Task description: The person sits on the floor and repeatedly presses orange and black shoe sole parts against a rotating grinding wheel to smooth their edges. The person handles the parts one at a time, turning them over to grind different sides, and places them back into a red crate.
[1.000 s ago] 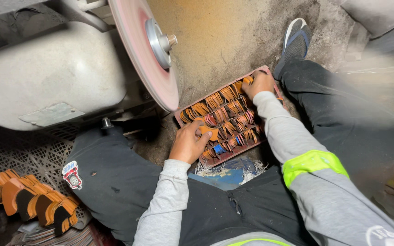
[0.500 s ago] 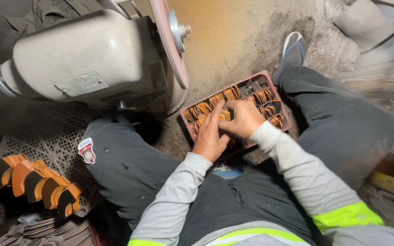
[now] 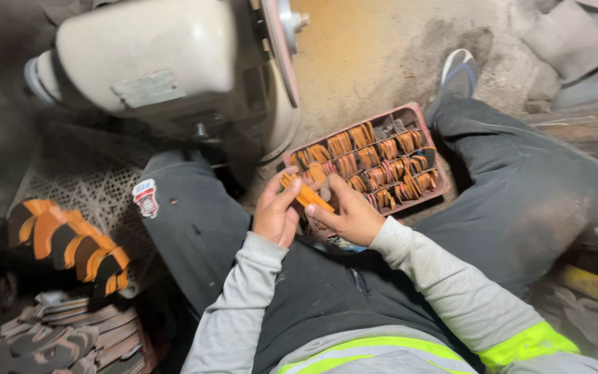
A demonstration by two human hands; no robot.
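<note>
now both my hands hold one orange strip over my lap.

my left hand (image 3: 276,215) and right hand (image 3: 349,216) are pinched together on the thin orange strip (image 3: 306,194), just near of the red tray (image 3: 415,111) of orange pieces lying on the floor between my legs. far left, the grinder motor (image 3: 147,59) and its wheel (image 3: 282,41) loom close over my left knee. near left, a row of orange and black pieces (image 3: 67,246) sits on mesh, above a grey stack (image 3: 70,332).
</note>
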